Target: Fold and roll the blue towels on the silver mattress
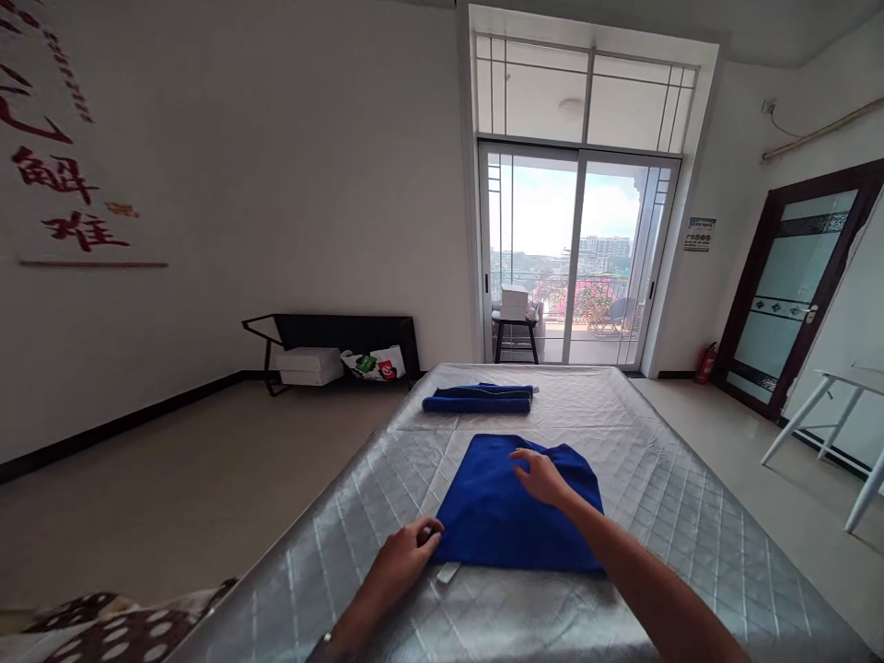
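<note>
A blue cloth [497, 516] lies spread on the silver quilted surface [663, 534] in front of me, its far right part wrinkled and raised. At its left edge, near the front corner, my left hand [409, 551] has thumb and forefinger closed on the fabric. My right hand [541, 475] is over the far middle of the cloth, thumb and fingers apart; whether the fingertips press on it I cannot tell. A small white tag [448, 573] sticks out from the near left edge. Farther back rests a rolled or folded blue cloth [476, 403].
A black bench [345, 330] with white boxes [308, 366] and a printed bag [377, 365] stands by the left wall. Brown dotted fabric [124, 635] lies at the lower left. To the right are a white stool [829, 414] and a fire extinguisher [705, 363].
</note>
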Tool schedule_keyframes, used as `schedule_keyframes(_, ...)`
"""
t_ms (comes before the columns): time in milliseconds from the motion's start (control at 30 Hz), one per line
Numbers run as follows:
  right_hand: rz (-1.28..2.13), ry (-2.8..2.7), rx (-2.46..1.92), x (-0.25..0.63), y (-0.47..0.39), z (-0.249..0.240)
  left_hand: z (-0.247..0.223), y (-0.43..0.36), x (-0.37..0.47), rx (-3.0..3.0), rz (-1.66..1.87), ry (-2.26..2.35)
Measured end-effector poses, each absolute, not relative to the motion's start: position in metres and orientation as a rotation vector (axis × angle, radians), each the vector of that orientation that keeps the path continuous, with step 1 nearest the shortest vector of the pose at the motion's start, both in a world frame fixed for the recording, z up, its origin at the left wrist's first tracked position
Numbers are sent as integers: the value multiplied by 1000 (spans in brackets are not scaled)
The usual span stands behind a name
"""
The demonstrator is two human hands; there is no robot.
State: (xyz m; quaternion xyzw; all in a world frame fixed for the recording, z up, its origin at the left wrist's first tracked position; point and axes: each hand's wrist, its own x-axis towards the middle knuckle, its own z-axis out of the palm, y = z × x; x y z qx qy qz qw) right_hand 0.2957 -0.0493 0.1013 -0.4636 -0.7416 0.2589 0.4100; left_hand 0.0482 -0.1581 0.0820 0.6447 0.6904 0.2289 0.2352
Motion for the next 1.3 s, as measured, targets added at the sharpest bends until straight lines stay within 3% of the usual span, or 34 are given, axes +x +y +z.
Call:
schedule_keyframes(233, 478, -2088, -1493, 403, -76, 50, 89, -180, 44, 1822, 515, 1785)
schedule_keyframes(567, 461, -1769, -1705, 390, -3, 71, 80, -206, 22, 1814, 426, 1770)
schedule_keyframes(1000, 576, -1494, -1719, 403, 16, 59, 80, -36, 58, 2026, 508, 2301)
schedule_keyframes(1300, 516, -1614, -1714, 401, 7, 61, 55, -9, 60, 2007, 508, 2401)
